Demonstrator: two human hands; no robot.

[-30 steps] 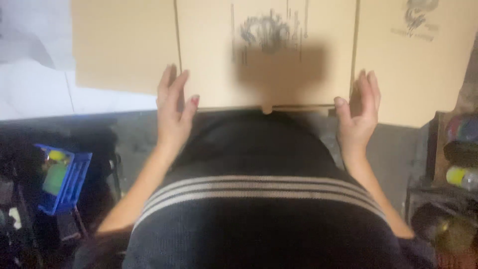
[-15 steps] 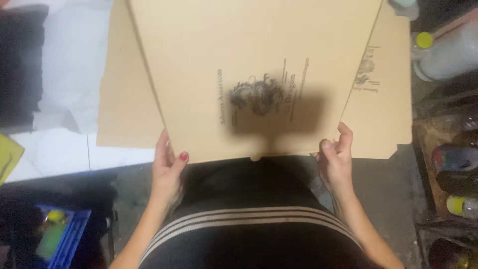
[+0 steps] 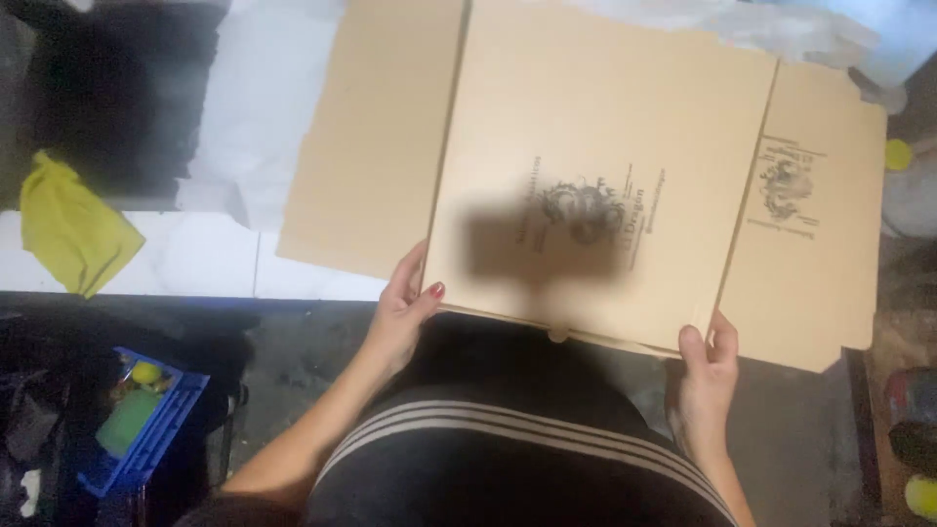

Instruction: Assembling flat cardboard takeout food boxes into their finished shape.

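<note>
Gripped flat cardboard [image 3: 595, 185] by near edge, left hand [image 3: 402, 310] and right hand [image 3: 705, 376]; long axis crosswise.

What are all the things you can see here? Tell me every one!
flat tan cardboard box blank with dark print: one, tan, middle, held by its near edge.
crumpled yellow cloth: one, yellow, far left on the white surface.
white surface: one, white, left, under the cardboard.
blue plastic crate: one, blue, lower left on the floor, holding green and yellow items.
small yellow round cap: one, yellow, right edge.
dark top with pale stripes: one, black with pale bands, bottom middle.
left hand: one, grips the cardboard's near edge, left side.
right hand: one, grips the near edge, right side.
</note>
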